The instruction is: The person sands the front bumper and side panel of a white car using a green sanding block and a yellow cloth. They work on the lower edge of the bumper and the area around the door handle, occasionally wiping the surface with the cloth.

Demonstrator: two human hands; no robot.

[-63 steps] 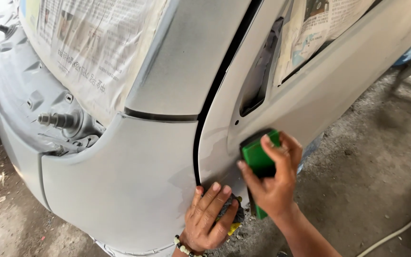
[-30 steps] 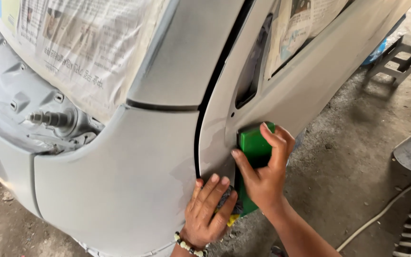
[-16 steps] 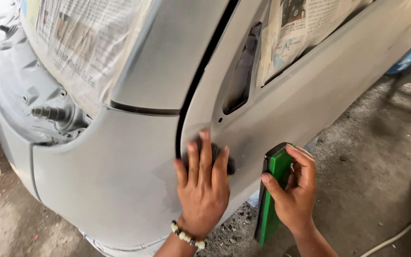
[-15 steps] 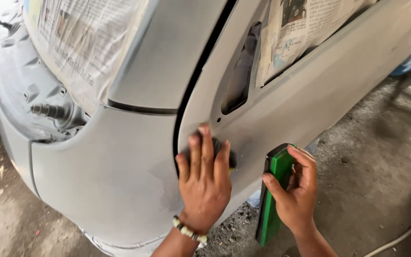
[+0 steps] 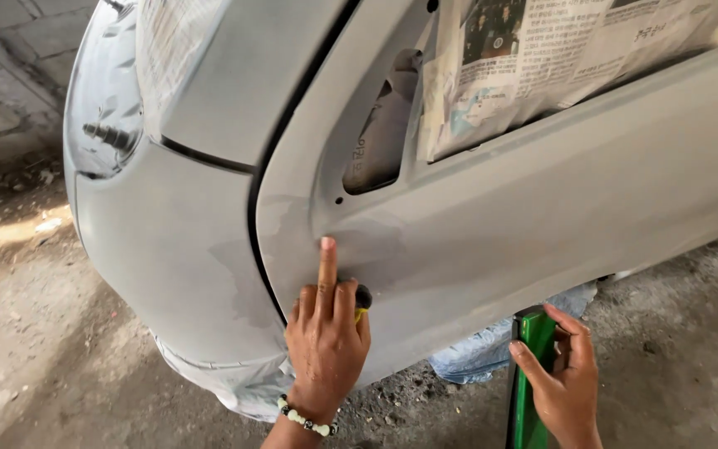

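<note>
A grey primed car body (image 5: 542, 216) fills the view, its door edge running down the middle. My left hand (image 5: 326, 337), with a bead bracelet at the wrist, rests on the lower door panel with one finger stretched up along the surface; a small dark and yellow object (image 5: 362, 299) is tucked under its fingers. My right hand (image 5: 563, 378) is lower right, away from the panel, gripping a green flat block (image 5: 532, 382) held upright below the door's bottom edge.
Newspaper masking (image 5: 575, 58) covers the window area, and more paper covers the upper left. A door-handle recess (image 5: 380, 133) is open above my left hand. A bare headlight socket (image 5: 110, 137) sits at the left. Crumpled plastic sheeting (image 5: 475, 357) lies on the dusty concrete floor (image 5: 60, 357).
The view has shifted right along the door. My left hand went from a flat palm on the panel to one raised finger. My right hand with the green block dropped lower.
</note>
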